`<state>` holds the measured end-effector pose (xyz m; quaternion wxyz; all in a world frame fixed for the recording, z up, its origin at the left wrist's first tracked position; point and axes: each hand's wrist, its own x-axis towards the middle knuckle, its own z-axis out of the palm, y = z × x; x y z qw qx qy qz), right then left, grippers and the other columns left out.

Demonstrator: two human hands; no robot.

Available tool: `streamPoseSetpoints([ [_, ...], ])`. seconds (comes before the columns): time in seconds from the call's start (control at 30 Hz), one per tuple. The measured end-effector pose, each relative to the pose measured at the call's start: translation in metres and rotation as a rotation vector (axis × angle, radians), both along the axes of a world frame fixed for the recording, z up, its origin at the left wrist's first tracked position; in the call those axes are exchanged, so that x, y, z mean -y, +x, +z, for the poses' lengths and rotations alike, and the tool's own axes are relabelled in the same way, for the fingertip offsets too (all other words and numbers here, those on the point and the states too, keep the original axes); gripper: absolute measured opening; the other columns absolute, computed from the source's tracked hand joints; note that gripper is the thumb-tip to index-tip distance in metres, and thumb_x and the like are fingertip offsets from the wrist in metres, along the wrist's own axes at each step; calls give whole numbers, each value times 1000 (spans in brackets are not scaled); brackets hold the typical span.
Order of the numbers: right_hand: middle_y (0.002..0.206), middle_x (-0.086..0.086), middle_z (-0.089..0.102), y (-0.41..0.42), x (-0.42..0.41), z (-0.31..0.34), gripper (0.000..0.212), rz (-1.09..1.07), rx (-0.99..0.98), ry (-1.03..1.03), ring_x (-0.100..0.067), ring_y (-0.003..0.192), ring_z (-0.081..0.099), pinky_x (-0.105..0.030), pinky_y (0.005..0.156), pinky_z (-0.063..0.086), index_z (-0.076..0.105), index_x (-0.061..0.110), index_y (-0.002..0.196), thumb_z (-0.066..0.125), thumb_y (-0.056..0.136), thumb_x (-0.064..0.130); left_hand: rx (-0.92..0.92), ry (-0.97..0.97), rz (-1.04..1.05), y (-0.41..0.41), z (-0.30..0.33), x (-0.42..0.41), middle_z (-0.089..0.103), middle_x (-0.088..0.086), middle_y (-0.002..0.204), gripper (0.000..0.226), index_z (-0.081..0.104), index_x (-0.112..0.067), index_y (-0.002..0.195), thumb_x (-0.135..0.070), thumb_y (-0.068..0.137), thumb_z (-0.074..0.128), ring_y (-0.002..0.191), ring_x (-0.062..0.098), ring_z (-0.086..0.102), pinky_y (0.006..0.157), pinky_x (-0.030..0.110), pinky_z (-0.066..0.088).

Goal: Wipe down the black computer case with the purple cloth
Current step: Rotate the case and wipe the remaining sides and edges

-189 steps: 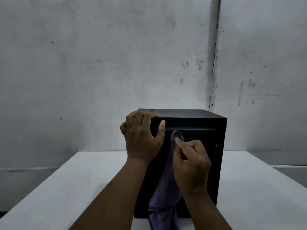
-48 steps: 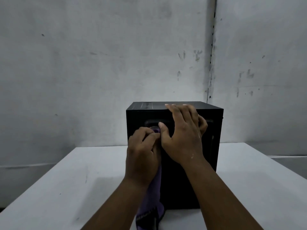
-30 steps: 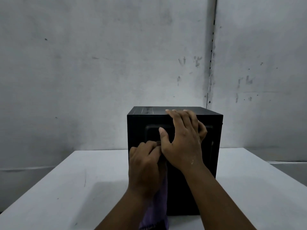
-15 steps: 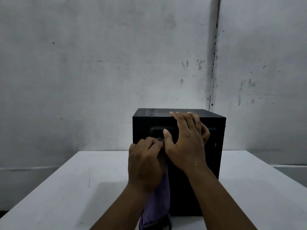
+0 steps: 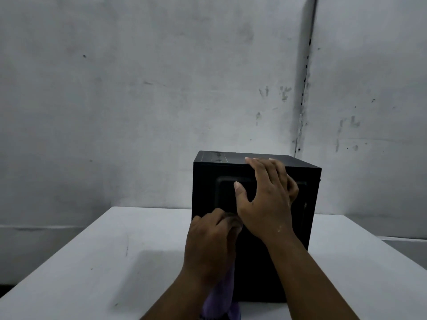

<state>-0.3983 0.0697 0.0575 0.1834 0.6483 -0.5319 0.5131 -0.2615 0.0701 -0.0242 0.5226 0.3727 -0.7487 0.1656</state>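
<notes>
The black computer case (image 5: 307, 204) stands upright on the white table (image 5: 92, 262), its near face toward me. My left hand (image 5: 211, 243) is closed on the purple cloth (image 5: 221, 299) and presses it against the lower left part of that face; the cloth hangs down below my wrist. My right hand (image 5: 265, 199) lies spread on the case, fingertips hooked over the top front edge, thumb out to the left. Most of the cloth is hidden behind my left hand.
A stained grey wall (image 5: 138, 88) rises right behind the table, with a vertical seam (image 5: 305, 88) at the right. The table's left edge (image 5: 57, 252) runs diagonally toward me; its surface extends on both sides of the case.
My left hand has slid the cloth down the case's front face, from near the upper panel edge to lower down. My right hand has stayed on the top edge.
</notes>
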Motion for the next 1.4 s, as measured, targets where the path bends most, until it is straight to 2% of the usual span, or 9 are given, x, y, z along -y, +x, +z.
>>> streamPoseSetpoints([
  [0.27, 147, 16, 48, 2, -3, 1, 59, -16, 8, 1, -10, 152, 21, -40, 120, 15, 48, 33, 144, 54, 87, 48, 2, 15, 3, 15, -12, -2, 67, -9, 92, 9, 76, -27, 95, -27, 94, 67, 74, 14, 60, 62, 40, 51],
  [0.53, 142, 14, 52, 6, 0, 1, 59, -30, 31, -22, -14, 149, 28, -44, 117, 19, 53, 31, 140, 56, 84, 47, -152, -135, 109, 30, 66, 10, 69, -3, 89, 10, 78, -19, 95, -24, 91, 71, 77, 22, 64, 69, 42, 48],
  [0.8, 146, 12, 50, 6, 0, -1, 58, -1, 18, -35, -14, 152, 25, -44, 121, 18, 51, 30, 142, 56, 87, 47, 21, -78, 74, 23, 20, 4, 70, -7, 89, 13, 78, -27, 94, -28, 94, 65, 73, 18, 62, 64, 42, 49],
  [0.9, 143, 7, 57, 12, -9, -13, 45, 77, 120, -162, -18, 149, 37, -47, 122, 25, 62, 24, 135, 62, 91, 37, -239, 112, 20, 17, 35, -5, 73, -13, 90, 11, 79, -30, 95, -23, 91, 71, 80, 9, 66, 73, 38, 55],
  [0.97, 131, 3, 64, 20, -20, -31, 34, 124, 184, -283, -20, 133, 54, -51, 111, 41, 68, 19, 126, 65, 93, 27, -491, 302, -118, 12, 57, -13, 74, -18, 90, 9, 79, -31, 93, -23, 91, 75, 85, -1, 68, 79, 24, 56],
  [1.07, 123, 11, 66, 38, -39, -48, 25, 337, 388, -219, -11, 116, 63, -43, 94, 55, 67, 25, 126, 61, 101, 25, -680, 485, -362, 6, 84, -24, 77, -15, 88, 11, 80, -28, 91, -19, 93, 75, 85, 1, 73, 79, 18, 58],
  [1.23, 112, 18, 72, 46, -47, -37, 28, 473, 635, -142, -6, 107, 70, -33, 88, 60, 69, 36, 123, 68, 99, 23, -672, 541, -484, 3, 101, -29, 79, -12, 90, 10, 80, -26, 98, -21, 97, 71, 88, 3, 74, 79, 21, 60],
  [1.3, 109, 14, 73, 37, -38, -27, 25, 376, 582, -239, -2, 102, 69, -26, 89, 58, 74, 27, 119, 71, 97, 16, -639, 417, -387, 5, 104, -24, 77, -15, 88, 9, 77, -30, 96, -24, 98, 71, 87, 1, 71, 75, 16, 56],
  [1.4, 101, -2, 72, 17, -17, -18, 25, 117, 413, -407, -1, 89, 61, -3, 87, 44, 77, 9, 115, 74, 91, 2, -468, 39, -54, 12, 107, -12, 66, -22, 102, 8, 69, -32, 105, -28, 98, 67, 103, 9, 59, 84, 28, 50],
])
